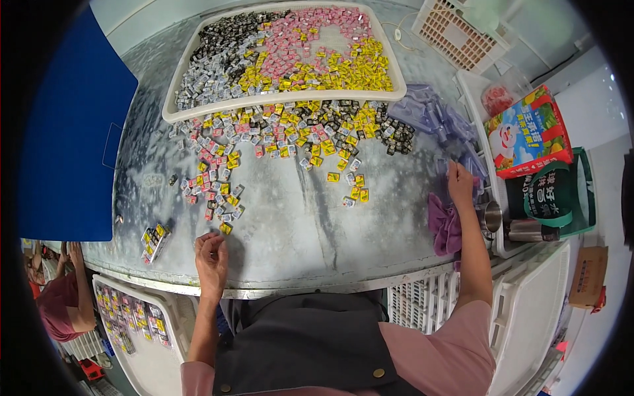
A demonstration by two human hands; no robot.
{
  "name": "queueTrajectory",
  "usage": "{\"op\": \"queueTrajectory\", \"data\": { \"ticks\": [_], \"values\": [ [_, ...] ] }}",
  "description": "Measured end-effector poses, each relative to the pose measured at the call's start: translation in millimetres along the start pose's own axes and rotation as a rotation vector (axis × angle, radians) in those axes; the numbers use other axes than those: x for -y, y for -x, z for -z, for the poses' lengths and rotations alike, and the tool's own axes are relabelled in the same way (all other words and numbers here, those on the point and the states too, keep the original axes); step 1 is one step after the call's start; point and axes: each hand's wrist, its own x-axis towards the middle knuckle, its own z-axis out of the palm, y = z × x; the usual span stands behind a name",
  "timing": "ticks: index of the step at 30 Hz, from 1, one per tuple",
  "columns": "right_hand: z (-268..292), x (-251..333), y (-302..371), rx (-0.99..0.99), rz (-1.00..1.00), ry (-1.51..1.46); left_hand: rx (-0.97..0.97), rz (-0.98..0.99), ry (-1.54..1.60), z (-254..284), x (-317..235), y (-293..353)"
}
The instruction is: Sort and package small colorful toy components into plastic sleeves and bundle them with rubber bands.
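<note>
My left hand (pixel 211 259) is low on the table with its fingers curled together. Just beyond its fingertips lies a small yellow-and-black packet (pixel 226 228), at the end of a loose trail of small packets (pixel 214 191) in pink, white and yellow. My right hand (pixel 460 183) is closed at the right side of the table, against a pile of clear purplish plastic trays (pixel 432 115). What either hand holds, if anything, is hidden. To the left of my left hand stands a clear pack filled with small packets (pixel 155 243).
A large white tray (pixel 284 98) of sorted black, grey, pink and yellow packets sits at the back. A purple cloth (pixel 444 226), metal cup (pixel 490 216), red box (pixel 530 132) and green basket (pixel 581 198) are at right. Another person's arm (pixel 80 290) shows at far left, near a tray of filled packs (pixel 135 317).
</note>
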Motion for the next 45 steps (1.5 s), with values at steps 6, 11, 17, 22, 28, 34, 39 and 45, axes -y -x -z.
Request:
{"op": "queueTrajectory", "data": {
  "ticks": [6, 11, 17, 22, 28, 34, 39, 45],
  "values": [
    [19, 12, -1, 0.103, 0.152, 0.419, -0.021, 0.028, 0.002, 3, 8, 4],
    [30, 122, -8, -0.013, 0.451, 0.476, -0.028, 0.041, 0.032, -2, 9, 7],
    [-57, 258, 63, 0.157, 0.940, 0.030, -0.036, -0.002, 0.009, -4, 6, 8],
    [-126, 313, 123, 0.451, 1.110, -0.077, -0.093, -0.051, 0.051, -1, 3, 14],
    [-150, 339, 137, 0.584, 1.019, -0.235, -0.064, -0.132, -0.225, -3, -5, -1],
    [-197, 373, 88, 0.602, 0.664, -0.235, -0.123, -0.211, -0.280, -22, -2, -27],
    [-232, 376, 73, 0.704, 0.623, -0.220, -0.094, -0.195, -0.255, -29, -3, -51],
    [-233, 366, 53, 0.773, 0.671, -0.281, -0.118, -0.191, -0.261, -43, -7, -78]
  ]
}}
